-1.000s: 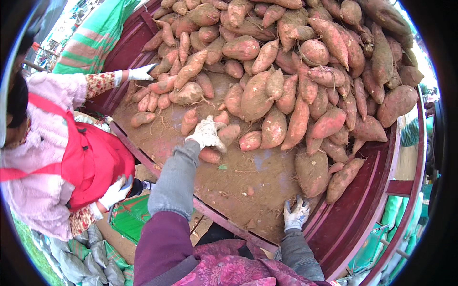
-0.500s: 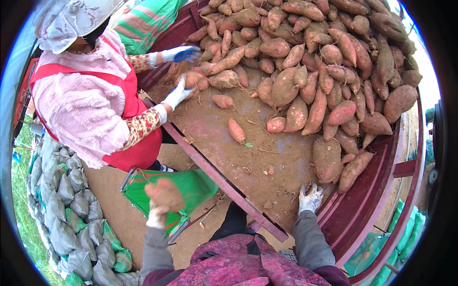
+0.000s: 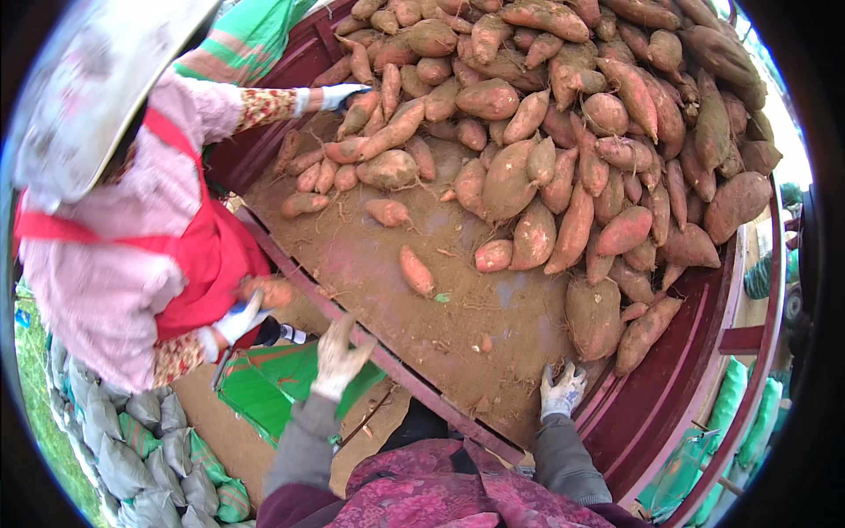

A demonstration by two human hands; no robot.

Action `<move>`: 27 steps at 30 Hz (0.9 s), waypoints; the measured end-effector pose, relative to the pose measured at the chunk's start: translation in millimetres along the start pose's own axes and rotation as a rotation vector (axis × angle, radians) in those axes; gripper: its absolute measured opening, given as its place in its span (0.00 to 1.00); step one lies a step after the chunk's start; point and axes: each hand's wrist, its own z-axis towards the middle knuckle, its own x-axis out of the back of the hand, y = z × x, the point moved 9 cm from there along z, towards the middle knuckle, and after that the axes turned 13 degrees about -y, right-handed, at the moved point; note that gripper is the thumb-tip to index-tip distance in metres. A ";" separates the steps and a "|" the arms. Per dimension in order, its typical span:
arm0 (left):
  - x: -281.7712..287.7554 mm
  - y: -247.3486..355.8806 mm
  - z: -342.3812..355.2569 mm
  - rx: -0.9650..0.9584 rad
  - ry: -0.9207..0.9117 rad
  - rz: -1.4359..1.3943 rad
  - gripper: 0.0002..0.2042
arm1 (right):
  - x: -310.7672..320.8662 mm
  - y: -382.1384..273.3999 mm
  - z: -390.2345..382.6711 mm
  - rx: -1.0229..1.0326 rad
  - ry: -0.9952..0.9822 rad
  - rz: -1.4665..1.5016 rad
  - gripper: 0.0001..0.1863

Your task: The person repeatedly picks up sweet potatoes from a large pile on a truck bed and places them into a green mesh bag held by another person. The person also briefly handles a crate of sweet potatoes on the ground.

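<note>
Apparently between picks, the left hand (image 3: 341, 356) is hovering with fingers apart at the cart bed (image 3: 519, 326)'s near edge, the right hand (image 3: 562, 389) is resting near its right corner, grip untellable, and sweet potatoes (image 3: 509, 183) are lying heaped toward the far edge, calling for a forward reach.

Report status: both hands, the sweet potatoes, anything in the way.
Left hand by the bed's edge, looks empty. Right hand on the bed floor. Sweet potatoes heaped toward the far side. Co-worker's hand, holding one, near the green sack.
</note>
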 end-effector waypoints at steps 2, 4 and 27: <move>-4.3 25.4 96.2 -0.092 0.093 0.104 0.35 | 1.4 -1.6 0.6 0.003 0.014 -0.037 0.29; -13.0 30.9 187.4 -0.082 0.058 0.202 0.39 | -0.4 -0.2 1.7 -0.013 -0.006 -0.025 0.29; -73.9 64.9 359.4 0.187 -0.133 0.831 0.28 | 6.4 -5.1 -0.2 0.033 0.005 0.084 0.29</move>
